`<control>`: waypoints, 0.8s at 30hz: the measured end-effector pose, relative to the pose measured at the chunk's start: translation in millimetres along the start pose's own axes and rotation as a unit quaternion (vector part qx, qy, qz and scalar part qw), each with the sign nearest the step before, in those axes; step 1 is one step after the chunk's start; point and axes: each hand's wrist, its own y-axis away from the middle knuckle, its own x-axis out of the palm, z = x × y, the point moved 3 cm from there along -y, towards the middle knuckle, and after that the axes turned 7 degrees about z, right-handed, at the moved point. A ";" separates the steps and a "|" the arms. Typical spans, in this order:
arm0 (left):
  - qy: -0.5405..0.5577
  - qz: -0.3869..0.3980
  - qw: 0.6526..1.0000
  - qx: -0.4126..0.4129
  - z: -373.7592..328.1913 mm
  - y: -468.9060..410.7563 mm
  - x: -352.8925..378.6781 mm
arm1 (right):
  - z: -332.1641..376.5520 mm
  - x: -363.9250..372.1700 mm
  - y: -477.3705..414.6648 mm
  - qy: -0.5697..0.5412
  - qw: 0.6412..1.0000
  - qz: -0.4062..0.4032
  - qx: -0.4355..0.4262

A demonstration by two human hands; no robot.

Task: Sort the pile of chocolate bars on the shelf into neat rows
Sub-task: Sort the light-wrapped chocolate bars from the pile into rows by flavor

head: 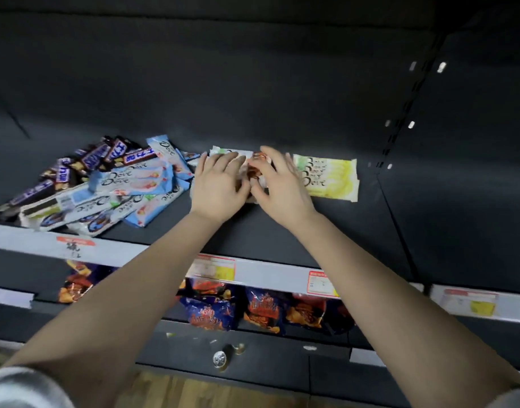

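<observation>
Head view: left hand [217,184] flat, fingers spread, pressing the middle stack of bars [258,158]; right hand [282,187] arched over the same stack, blurred, so pinch or press cannot be told; this stack sits just left of the yellow-green stack [329,178] marked "Dove"; the jumbled pile [105,187] lies farther left; bare shelf [385,219] to its right.

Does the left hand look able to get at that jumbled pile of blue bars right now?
Probably yes. The left hand rests on a small stack, and the pile of blue bars lies just to its left on the same open shelf, nothing standing between them.
</observation>
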 end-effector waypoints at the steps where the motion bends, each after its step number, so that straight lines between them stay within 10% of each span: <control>1: -0.004 0.001 1.000 -0.014 13.6 3.9 -6.1 | 14.0 7.3 -5.0 -0.003 1.000 0.013 -0.011; 11: -0.063 0.016 0.987 -0.150 152.0 55.5 -63.9 | 125.8 83.2 -56.4 -0.012 0.989 0.082 -0.123; 24: -0.002 0.059 0.968 -0.243 217.3 87.4 -63.4 | 153.1 165.8 -87.5 0.017 0.990 0.135 -0.039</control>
